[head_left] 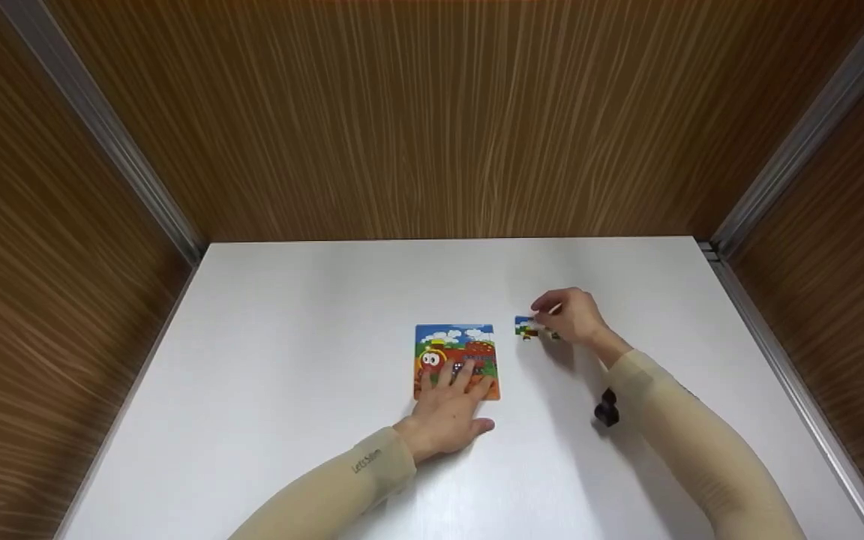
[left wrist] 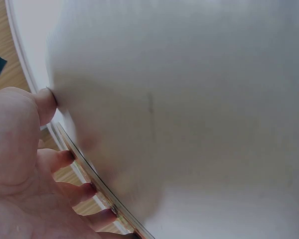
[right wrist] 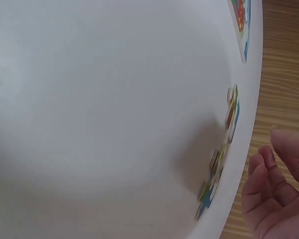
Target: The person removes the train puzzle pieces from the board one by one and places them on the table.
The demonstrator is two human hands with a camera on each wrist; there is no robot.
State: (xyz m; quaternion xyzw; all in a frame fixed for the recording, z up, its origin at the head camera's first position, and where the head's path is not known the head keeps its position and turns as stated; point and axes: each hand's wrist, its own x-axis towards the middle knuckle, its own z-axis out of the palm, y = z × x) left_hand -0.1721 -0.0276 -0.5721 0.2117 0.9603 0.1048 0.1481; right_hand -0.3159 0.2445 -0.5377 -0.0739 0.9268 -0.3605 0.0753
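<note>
We see the left hand [head_left: 445, 417] spread over the puzzle [head_left: 456, 335], grasping nothing; the right hand [head_left: 576, 320], seemingly empty, hovers by loose pieces [head_left: 523, 327] nearer the desk's [head_left: 304, 352] right edge.

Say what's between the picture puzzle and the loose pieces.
Just bare white tabletop between the picture puzzle and the loose pieces; head and right wrist views show it.

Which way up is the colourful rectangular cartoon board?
Face up: the board shows its printed picture, the left hand resting on it.
</note>
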